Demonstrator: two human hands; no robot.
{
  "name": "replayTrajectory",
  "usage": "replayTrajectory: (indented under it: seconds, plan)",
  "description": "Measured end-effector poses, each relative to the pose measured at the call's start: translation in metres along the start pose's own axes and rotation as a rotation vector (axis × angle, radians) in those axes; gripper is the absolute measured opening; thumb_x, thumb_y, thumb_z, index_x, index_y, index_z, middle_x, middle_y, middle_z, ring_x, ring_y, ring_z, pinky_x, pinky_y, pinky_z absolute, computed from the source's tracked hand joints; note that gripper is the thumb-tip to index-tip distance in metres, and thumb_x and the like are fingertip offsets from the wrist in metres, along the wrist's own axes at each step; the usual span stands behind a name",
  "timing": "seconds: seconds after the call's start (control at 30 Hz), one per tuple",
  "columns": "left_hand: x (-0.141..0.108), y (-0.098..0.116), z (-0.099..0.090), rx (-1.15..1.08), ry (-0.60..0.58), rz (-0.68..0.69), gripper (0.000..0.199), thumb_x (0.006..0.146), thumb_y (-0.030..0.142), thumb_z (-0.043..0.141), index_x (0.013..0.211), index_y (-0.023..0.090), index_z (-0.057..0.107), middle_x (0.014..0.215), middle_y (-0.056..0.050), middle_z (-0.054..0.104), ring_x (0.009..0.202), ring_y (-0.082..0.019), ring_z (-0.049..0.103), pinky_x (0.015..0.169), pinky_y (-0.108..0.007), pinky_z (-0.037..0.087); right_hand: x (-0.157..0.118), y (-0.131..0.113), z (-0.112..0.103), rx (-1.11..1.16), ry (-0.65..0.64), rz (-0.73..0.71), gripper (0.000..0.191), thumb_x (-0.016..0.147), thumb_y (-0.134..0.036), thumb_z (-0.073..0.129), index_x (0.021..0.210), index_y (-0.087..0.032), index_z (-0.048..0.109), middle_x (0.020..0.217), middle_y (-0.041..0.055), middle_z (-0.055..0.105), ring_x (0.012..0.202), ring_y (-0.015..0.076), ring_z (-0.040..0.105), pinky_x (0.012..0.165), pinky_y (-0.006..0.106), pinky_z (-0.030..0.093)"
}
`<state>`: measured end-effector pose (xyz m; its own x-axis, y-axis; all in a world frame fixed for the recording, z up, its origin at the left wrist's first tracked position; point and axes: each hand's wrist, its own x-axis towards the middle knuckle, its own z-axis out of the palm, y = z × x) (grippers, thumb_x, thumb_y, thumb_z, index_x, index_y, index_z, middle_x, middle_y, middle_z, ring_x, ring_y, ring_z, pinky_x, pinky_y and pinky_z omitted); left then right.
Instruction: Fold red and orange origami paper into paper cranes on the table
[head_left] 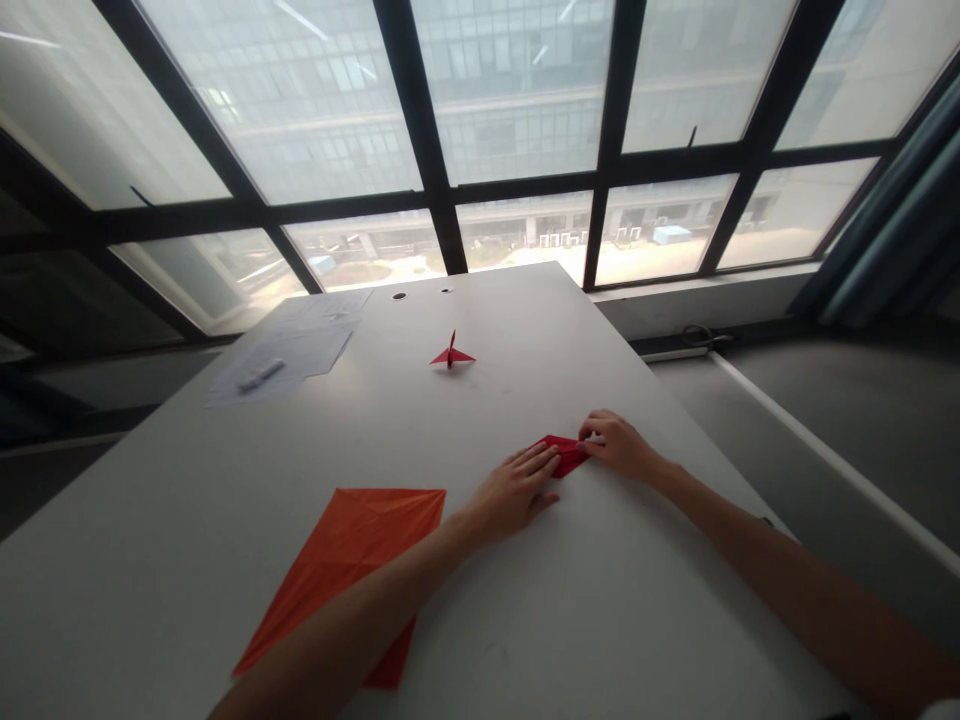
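Note:
A small folded piece of red paper (568,457) lies on the white table (480,620), toward its right side. My left hand (517,488) rests flat over the paper's left part, fingers stretched out and covering some of it. With thumb and fingertips, my right hand (615,442) pinches the paper's right corner. A large orange sheet of paper (345,540) with crease lines lies nearer to me, partly hidden under my left forearm. Farther off, a finished-looking red paper crane (451,355) stands on the table.
White printed sheets (315,345) lie at the table's far left, with a small pale object (260,375) on top. Two cable holes, one of them a dark round hole (399,296), are near the far edge. Large framed windows (517,90) rise behind; a blue curtain (885,220) hangs right.

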<state>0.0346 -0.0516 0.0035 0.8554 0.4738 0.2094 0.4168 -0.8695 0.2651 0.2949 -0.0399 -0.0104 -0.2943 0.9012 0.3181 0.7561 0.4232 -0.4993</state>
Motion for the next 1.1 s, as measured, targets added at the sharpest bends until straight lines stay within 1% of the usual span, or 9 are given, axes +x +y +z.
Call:
replayTrajectory:
  seconds: [0.13,0.23,0.43,0.53,0.63,0.77,0.83,0.97,1.1]
  plan:
    - [-0.001,-0.004,0.002,0.024,-0.021,-0.005,0.059,0.098,0.046,0.04,0.15,0.021,0.028,0.156,-0.011,0.032,0.145,-0.025,0.027,0.116,-0.043,0.029,0.002,0.021,-0.015,-0.015,-0.059,0.039,0.004,0.081,-0.024,0.068,0.08,-0.02,0.068,0.084,0.0036,0.064,0.083,0.0195,0.057,0.077,0.03,0.042]
    - [-0.001,-0.003,0.001,0.032,-0.041,-0.015,0.06,0.099,0.046,0.04,0.151,0.02,0.027,0.156,-0.012,0.031,0.146,-0.025,0.025,0.117,-0.042,0.027,0.002,0.027,-0.021,-0.044,-0.065,0.02,0.005,0.081,-0.025,0.068,0.08,-0.02,0.068,0.084,0.004,0.064,0.084,0.0199,0.057,0.078,0.031,0.042]
    - [-0.001,0.0,-0.001,0.002,-0.048,-0.036,0.06,0.098,0.045,0.042,0.151,0.021,0.028,0.155,-0.012,0.034,0.146,-0.024,0.025,0.117,-0.042,0.027,0.001,0.019,-0.018,0.003,-0.072,0.006,0.014,0.081,-0.034,0.069,0.08,-0.019,0.068,0.08,0.0034,0.064,0.077,0.018,0.056,0.073,0.03,0.042]
    - [-0.001,0.0,-0.001,-0.008,-0.042,-0.045,0.059,0.098,0.043,0.043,0.151,0.022,0.028,0.154,-0.011,0.035,0.145,-0.024,0.026,0.116,-0.042,0.027,0.001,0.017,-0.018,0.023,-0.09,0.035,0.014,0.076,-0.032,0.073,0.078,-0.019,0.068,0.076,0.0023,0.064,0.074,0.0175,0.057,0.07,0.028,0.042]
    - [-0.001,-0.001,0.0,-0.009,-0.034,-0.047,0.058,0.098,0.042,0.043,0.151,0.023,0.028,0.154,-0.01,0.035,0.145,-0.024,0.026,0.116,-0.042,0.027,0.003,0.019,-0.019,0.117,-0.131,0.068,0.012,0.08,-0.03,0.066,0.079,-0.018,0.07,0.076,0.0029,0.066,0.071,0.0168,0.058,0.067,0.027,0.042]
    - [-0.001,-0.001,0.0,-0.01,-0.032,-0.046,0.058,0.098,0.042,0.044,0.15,0.023,0.029,0.153,-0.01,0.037,0.145,-0.025,0.028,0.116,-0.043,0.028,0.007,0.015,-0.011,0.15,-0.035,0.137,0.022,0.087,-0.03,0.055,0.083,-0.017,0.072,0.079,0.0051,0.069,0.069,0.0173,0.058,0.066,0.028,0.043]
    - [0.0,0.0,-0.001,-0.014,-0.019,-0.047,0.057,0.097,0.041,0.045,0.15,0.023,0.031,0.153,-0.01,0.038,0.144,-0.025,0.028,0.115,-0.043,0.029,0.01,0.007,-0.002,0.133,-0.015,0.118,0.02,0.087,-0.027,0.056,0.086,-0.017,0.073,0.084,0.0053,0.069,0.072,0.0171,0.059,0.069,0.028,0.043]
    - [0.001,0.001,-0.003,-0.056,0.054,-0.081,0.047,0.097,0.036,0.048,0.143,0.028,0.043,0.146,-0.006,0.047,0.136,-0.024,0.039,0.111,-0.042,0.034,0.013,-0.01,0.013,0.088,-0.041,0.078,0.016,0.081,-0.016,0.06,0.088,-0.02,0.074,0.085,0.0043,0.067,0.076,0.0163,0.059,0.075,0.028,0.043]
    - [0.005,-0.005,0.0,-0.103,0.165,-0.215,0.026,0.091,0.033,0.059,0.117,0.028,0.063,0.135,-0.005,0.056,0.124,-0.024,0.049,0.105,-0.042,0.039,0.012,-0.02,0.015,0.115,-0.074,0.06,0.015,0.079,-0.013,0.06,0.083,-0.02,0.073,0.081,0.0033,0.066,0.075,0.0165,0.059,0.073,0.027,0.044]
